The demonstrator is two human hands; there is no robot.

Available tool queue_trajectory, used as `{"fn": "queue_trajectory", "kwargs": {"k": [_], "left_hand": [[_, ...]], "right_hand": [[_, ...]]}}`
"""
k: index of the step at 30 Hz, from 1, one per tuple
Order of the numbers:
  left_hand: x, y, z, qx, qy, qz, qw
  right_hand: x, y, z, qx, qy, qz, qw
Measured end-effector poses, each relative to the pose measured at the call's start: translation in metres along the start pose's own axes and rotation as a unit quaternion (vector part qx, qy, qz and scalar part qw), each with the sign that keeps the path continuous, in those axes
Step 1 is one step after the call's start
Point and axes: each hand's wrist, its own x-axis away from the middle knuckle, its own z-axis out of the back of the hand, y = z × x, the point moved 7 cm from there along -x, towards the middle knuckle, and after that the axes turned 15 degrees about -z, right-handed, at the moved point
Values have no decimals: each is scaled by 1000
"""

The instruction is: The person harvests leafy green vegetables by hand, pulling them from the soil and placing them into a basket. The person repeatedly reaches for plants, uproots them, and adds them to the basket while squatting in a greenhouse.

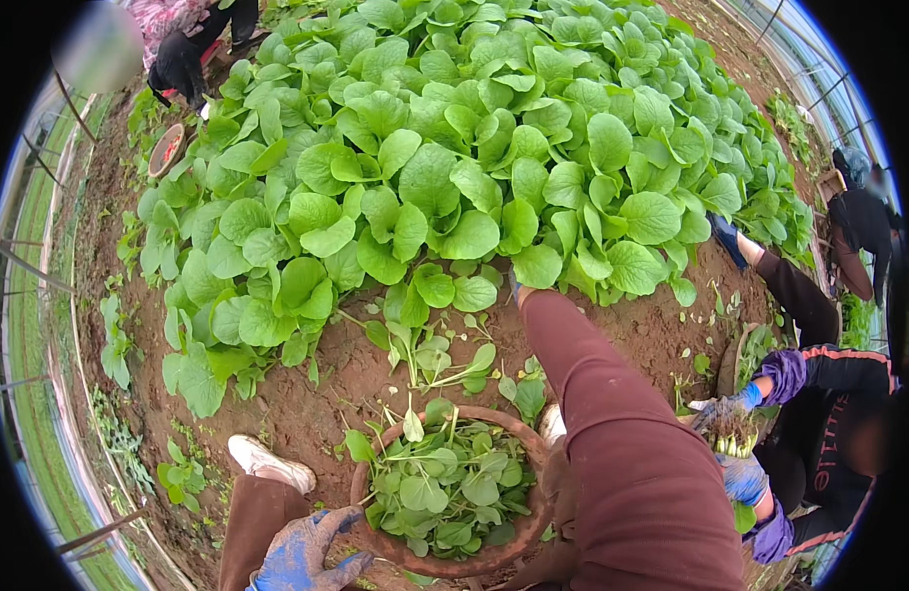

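My left hand [310, 552], in a muddy blue-and-grey glove, is beside the left rim of a round reddish-brown basin [532, 521]. Its fingers are spread and hold nothing. The basin sits between my feet and holds loose leafy green plants [454, 487]. My right arm stretches forward to the near edge of a dense bed of leafy greens [425, 185]. Only a bit of my blue-gloved right hand [516, 287] shows at the wrist; leaves hide its fingers and whatever they touch. Cut or pulled plants [432, 362] lie on the soil between bed and basin.
At the right, a co-worker's gloved hands [742, 476] hold a bunch of rooted plants [735, 439] near another container of greens [753, 354]. Another person [181, 66] is at the upper left, near a small basin with red things [166, 150]. My white shoe [272, 463] rests on brown soil.
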Motion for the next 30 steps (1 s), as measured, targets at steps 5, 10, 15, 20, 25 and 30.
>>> {"fn": "queue_trajectory", "kwargs": {"k": [5, 10, 15, 20, 25, 30], "left_hand": [[7, -7, -6, -1, 26, -15, 1000], [15, -14, -9, 14, 43, -12, 999], [25, -17, -16, 23, 50, 1, 998], [13, -23, -20, 53, 36, 13, 998], [13, -30, -21, 66, 49, 15, 996], [-1, -29, -21, 61, 7, -15, 998]], "right_hand": [[38, -31, 8, -21, -72, 52, 996], [110, -36, -56, -5, -166, 103, 981], [138, -2, -68, 34, -35, 107, 993], [72, 28, -82, 55, 139, -14, 989], [15, 37, -88, 71, -53, -39, 995], [-20, 49, -186, -32, -125, -120, 984]]}}
